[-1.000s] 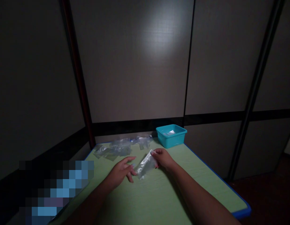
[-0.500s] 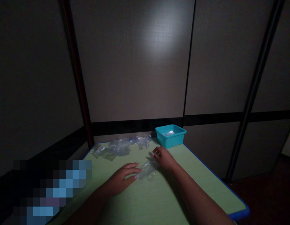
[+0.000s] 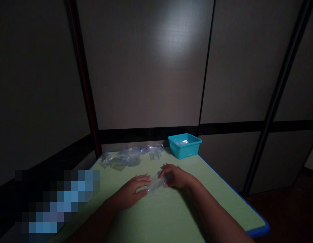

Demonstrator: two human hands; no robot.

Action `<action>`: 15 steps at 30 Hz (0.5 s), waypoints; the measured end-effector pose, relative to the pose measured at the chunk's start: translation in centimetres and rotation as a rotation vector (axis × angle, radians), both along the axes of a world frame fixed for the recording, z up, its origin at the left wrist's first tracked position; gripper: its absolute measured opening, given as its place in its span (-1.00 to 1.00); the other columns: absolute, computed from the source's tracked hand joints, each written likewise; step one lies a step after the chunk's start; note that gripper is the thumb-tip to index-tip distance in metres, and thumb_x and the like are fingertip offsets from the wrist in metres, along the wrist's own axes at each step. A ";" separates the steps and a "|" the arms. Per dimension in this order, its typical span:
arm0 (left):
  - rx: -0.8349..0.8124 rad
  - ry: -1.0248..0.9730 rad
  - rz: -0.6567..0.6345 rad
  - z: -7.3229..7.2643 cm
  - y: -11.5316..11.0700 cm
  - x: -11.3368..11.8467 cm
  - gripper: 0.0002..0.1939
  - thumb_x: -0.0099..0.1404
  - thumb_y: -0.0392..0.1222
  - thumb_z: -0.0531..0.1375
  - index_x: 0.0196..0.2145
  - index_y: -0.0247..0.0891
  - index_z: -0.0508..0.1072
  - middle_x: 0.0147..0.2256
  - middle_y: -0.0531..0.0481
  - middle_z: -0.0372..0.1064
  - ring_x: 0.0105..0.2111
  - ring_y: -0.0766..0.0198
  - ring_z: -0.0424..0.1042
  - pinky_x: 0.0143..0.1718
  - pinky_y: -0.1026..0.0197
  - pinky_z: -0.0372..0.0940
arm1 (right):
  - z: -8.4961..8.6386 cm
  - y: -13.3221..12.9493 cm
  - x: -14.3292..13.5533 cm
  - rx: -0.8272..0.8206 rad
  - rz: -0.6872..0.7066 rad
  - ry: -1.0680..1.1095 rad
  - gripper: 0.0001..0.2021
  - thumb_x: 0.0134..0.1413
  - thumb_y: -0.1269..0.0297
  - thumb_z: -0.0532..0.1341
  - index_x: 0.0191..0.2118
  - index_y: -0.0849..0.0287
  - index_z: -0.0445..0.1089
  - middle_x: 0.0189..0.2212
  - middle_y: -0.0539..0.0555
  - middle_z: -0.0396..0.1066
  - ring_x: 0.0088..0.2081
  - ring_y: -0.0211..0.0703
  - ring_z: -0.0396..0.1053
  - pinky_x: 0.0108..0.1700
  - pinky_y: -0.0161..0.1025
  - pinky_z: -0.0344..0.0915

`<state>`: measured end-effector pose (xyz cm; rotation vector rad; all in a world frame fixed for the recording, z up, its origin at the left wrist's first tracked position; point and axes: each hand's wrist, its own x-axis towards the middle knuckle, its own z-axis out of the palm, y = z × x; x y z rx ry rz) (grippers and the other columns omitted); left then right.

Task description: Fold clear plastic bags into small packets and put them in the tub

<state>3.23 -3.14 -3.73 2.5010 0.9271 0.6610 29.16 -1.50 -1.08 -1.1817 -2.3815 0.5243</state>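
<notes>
A clear plastic bag [image 3: 156, 184] lies on the green table [image 3: 151, 216] between my two hands. My left hand [image 3: 133, 189] rests at the bag's left side, fingers apart, with the fingertips touching its edge. At the bag's right side is my right hand [image 3: 176, 176], its fingers curled over the plastic, thumb and fingers around the bag's right end. The fingers of that hand are slightly blurred.
Several clear plastic bags [image 3: 128, 158] lie spread along the table's back left edge. At the back right corner stands a turquoise basket [image 3: 185, 150] with some clear plastic inside. Panelled walls [image 3: 146, 84] rise behind the table.
My right hand has moved down and slightly nearer to me, and its fingers have come over the bag. The bag looks shorter and more bunched. My left hand has barely moved.
</notes>
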 end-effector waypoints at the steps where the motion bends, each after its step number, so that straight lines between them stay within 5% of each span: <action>1: -0.004 -0.010 0.005 0.0 0.0 0.0 -0.63 0.26 -0.05 0.06 0.02 -0.04 0.31 0.10 -0.01 0.18 0.12 0.17 0.10 0.15 0.01 -0.04 | 0.0 0.0 -0.1 0.017 -0.014 0.003 -0.57 -0.41 0.41 0.36 -0.24 0.04 0.46 -0.06 0.11 0.31 0.06 0.07 0.12 0.05 -0.04 0.00; 15: -0.028 0.021 0.005 0.3 -0.1 0.0 -0.63 0.23 -0.04 0.09 0.01 0.00 0.31 0.15 0.03 0.07 0.13 0.14 0.07 0.14 0.01 -0.03 | -0.5 0.5 -1.0 0.218 0.014 0.056 -0.91 -0.20 0.47 0.24 -0.51 0.13 0.44 -0.44 0.01 0.39 -0.18 -0.17 0.23 -0.13 -0.32 0.05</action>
